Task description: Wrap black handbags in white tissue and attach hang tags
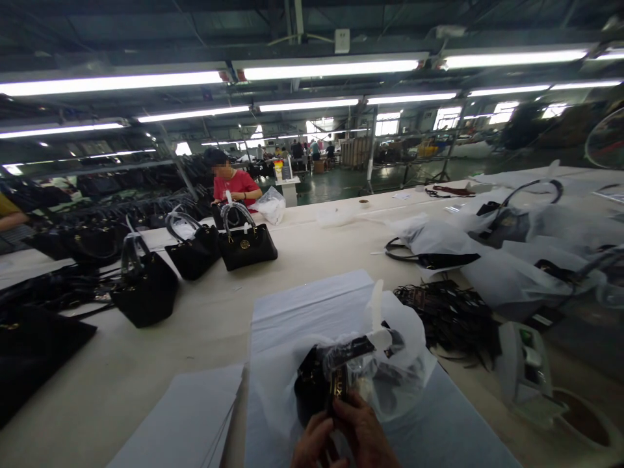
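At the bottom centre, my right hand (364, 432) pinches a black hang tag (338, 382) with gold lettering. My left hand (314, 442) is closed at the tag's lower left edge, its fingertips close to those of the right. Behind the tag sits a black handbag (308, 383), partly covered by a translucent white bag (412, 338). Its handles show clear plastic wrapping, and a white strip (377, 305) sticks up from them. Sheets of pale tissue paper (312, 292) lie beneath the handbag.
White sheets (182, 416) are stacked at lower left. Black handbags (248, 247) stand along the left. A pile of black tags (451, 315), a grey-green tape dispenser (526, 370) and plastic-covered bags (517, 266) lie on the right. A person in red (236, 185) works across the table (331, 250).
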Action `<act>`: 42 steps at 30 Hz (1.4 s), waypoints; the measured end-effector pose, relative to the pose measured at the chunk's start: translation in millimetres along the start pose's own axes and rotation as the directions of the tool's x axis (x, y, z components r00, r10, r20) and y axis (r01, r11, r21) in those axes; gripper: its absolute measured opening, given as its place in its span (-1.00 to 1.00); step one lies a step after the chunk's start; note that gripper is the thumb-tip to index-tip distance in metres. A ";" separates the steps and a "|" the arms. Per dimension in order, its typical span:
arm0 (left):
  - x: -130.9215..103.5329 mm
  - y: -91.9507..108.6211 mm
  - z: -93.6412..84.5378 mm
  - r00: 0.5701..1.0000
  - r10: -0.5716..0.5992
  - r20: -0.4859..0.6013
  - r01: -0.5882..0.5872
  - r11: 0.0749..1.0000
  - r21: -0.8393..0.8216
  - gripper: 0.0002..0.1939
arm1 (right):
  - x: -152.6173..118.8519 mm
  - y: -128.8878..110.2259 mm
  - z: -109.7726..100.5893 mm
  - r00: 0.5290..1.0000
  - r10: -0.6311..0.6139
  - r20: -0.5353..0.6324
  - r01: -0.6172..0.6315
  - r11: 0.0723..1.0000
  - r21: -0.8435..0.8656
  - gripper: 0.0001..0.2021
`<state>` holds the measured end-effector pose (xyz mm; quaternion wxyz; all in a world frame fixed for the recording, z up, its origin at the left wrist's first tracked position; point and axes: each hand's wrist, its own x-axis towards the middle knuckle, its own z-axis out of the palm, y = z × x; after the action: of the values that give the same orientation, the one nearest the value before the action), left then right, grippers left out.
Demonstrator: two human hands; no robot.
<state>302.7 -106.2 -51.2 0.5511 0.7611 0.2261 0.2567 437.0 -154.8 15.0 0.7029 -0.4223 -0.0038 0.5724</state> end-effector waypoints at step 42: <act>45.0 79.2 -33.3 0.992 -0.019 -0.123 0.043 0.979 0.199 -0.81 | -6.0 6.2 -28.2 0.783 -0.560 0.271 0.587 0.521 -0.619 -0.64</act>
<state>320.7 -76.9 39.5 0.4607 0.7922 0.2957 0.2695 443.7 -176.4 -4.0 0.6481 -0.6109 -0.3626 0.2745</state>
